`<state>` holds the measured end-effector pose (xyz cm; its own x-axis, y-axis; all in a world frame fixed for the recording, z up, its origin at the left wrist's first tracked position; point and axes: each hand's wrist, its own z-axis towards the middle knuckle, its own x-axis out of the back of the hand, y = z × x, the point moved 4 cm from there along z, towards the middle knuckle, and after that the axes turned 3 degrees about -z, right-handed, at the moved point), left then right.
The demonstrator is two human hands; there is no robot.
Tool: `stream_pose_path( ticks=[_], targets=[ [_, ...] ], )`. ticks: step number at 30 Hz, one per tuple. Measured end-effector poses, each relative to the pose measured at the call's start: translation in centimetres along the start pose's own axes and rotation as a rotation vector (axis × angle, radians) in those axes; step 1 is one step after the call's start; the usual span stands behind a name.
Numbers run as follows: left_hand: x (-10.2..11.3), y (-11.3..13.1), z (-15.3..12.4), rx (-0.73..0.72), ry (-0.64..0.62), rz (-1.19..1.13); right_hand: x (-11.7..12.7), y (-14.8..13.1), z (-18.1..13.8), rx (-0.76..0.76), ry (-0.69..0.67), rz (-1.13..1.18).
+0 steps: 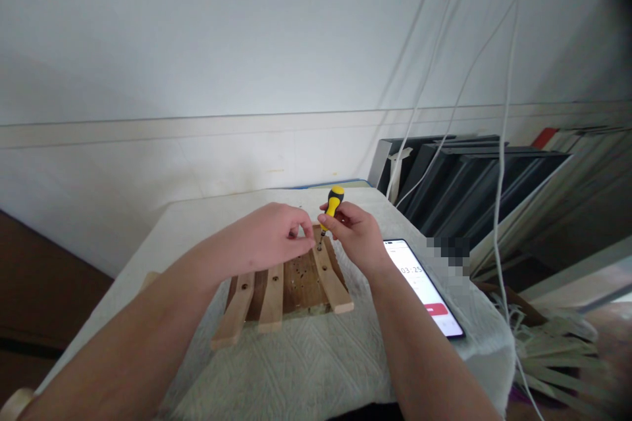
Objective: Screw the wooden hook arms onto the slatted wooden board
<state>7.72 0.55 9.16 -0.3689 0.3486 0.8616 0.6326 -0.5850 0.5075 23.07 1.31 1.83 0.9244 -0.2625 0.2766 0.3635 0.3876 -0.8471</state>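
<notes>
My right hand [358,233] grips a small screwdriver [333,202] with a yellow and black handle, held upright with its tip down on a light wooden slat [330,275]. My left hand [274,237] is closed in a pinch right beside the screwdriver tip, on something too small to make out. Three light slats lie across a darker wooden board [296,279] on the table. Several small dark specks, perhaps screws, lie on the board between the slats.
A phone [424,286] with a running timer lies to the right on the white cloth covering the table [306,368]. Dark panels [469,191] lean at the right, white cables [501,164] hang down there, and a white wall stands behind.
</notes>
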Motion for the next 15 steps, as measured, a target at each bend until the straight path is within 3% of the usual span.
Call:
stream_pose_path(
  ticks=[3,8,15],
  targets=[
    [0.2,0.2,0.7,-0.001,0.191,-0.047,0.0,0.1,0.0,0.029,-0.009,-0.018],
    [0.2,0.1,1.2,-0.006,0.380,-0.139,0.0,-0.5,-0.2,0.068,-0.013,-0.072],
    [0.2,-1.1,1.6,-0.017,0.412,-0.254,0.0,-0.9,-0.4,0.099,-0.005,-0.115]
  ],
)
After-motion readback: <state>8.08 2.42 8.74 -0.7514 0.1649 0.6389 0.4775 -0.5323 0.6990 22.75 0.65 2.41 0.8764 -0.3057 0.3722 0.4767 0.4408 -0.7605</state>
